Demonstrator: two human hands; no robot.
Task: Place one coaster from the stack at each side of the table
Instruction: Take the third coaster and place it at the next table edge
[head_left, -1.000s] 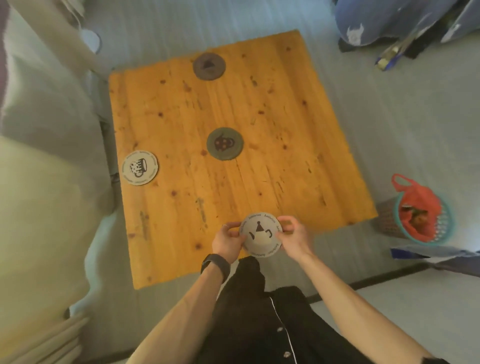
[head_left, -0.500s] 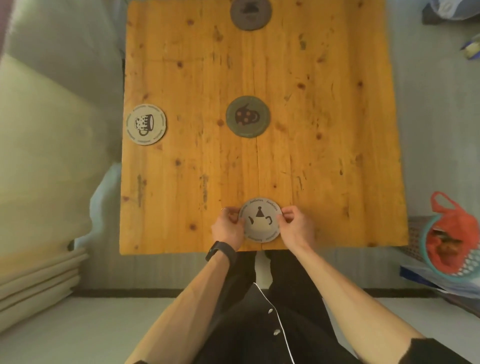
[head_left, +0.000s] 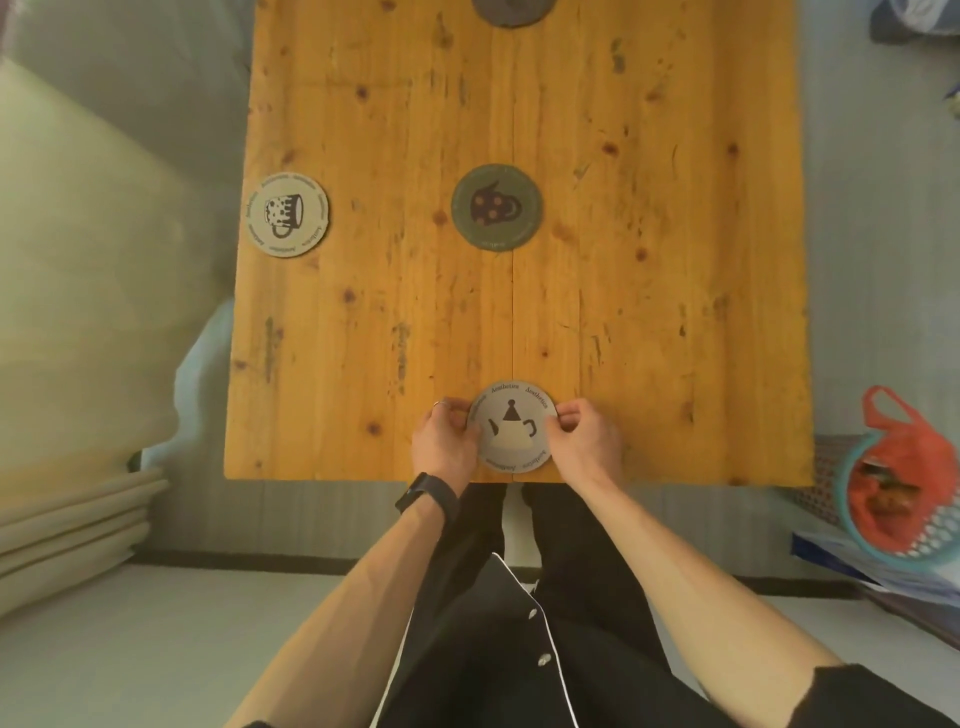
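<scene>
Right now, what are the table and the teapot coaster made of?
The table looks like wood with a smooth orange finish: knots and grain lines show along its planks. The teapot coaster looks like thin matte card or cork, flat with printed words and no shine, though that can't be told for sure.

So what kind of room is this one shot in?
Probably a home living room: a low wooden table set with coasters, a pale sofa beside it, and a mesh bag on the floor.

Square knotty orange pine table with four round coasters.
Pale teapot coaster at near edge, pale mug coaster at left edge, dark green coaster mid-table, dark grey coaster at far edge.
</scene>
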